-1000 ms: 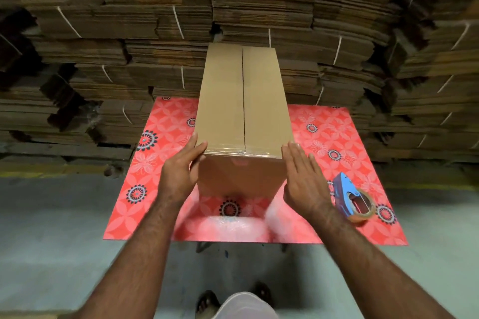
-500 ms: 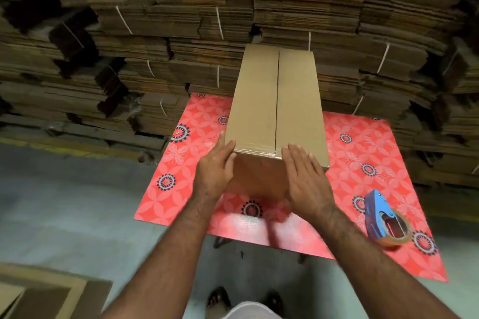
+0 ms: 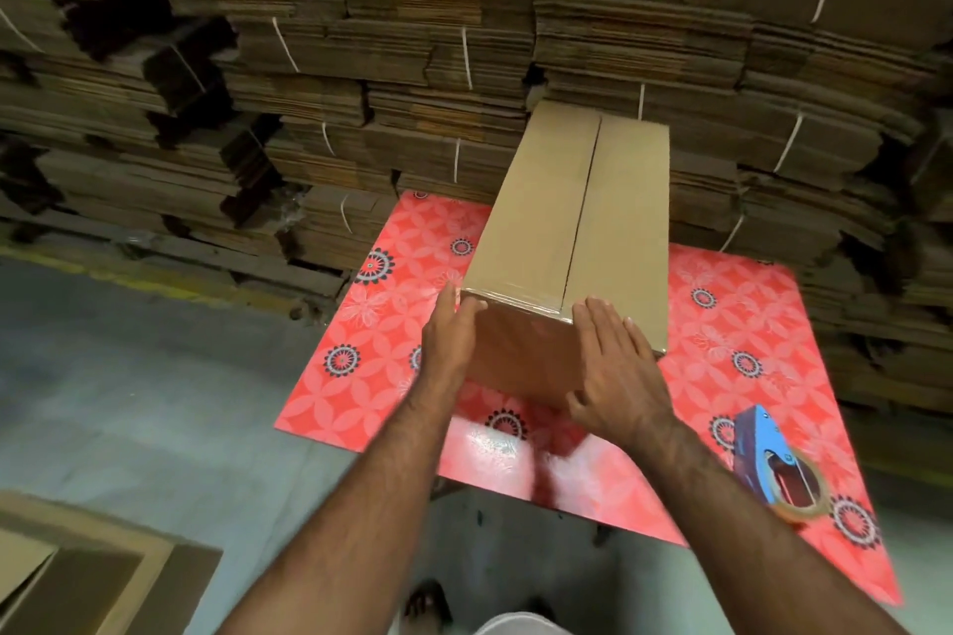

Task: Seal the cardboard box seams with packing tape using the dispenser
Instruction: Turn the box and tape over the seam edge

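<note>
Cardboard box (image 3: 577, 222) now swung askew toward the red mat's (image 3: 361, 366) back edge, flat left hand (image 3: 448, 340) and right hand (image 3: 619, 376) pressing its near end (center seam untaped), dispenser (image 3: 773, 469) idle at the right edge.

Red floral-patterned table (image 3: 361, 376), cardboard box (image 3: 577, 232) standing on it, blue tape dispenser (image 3: 768, 464) near right edge

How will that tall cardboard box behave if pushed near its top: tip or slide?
The cardboard box looks long and narrow, so a push near its top would more likely tip it than slide it. The table cover looks glossy, so a low push may slide it. Both the left hand and right hand steady it with flat palms, suggesting it is light.
</note>
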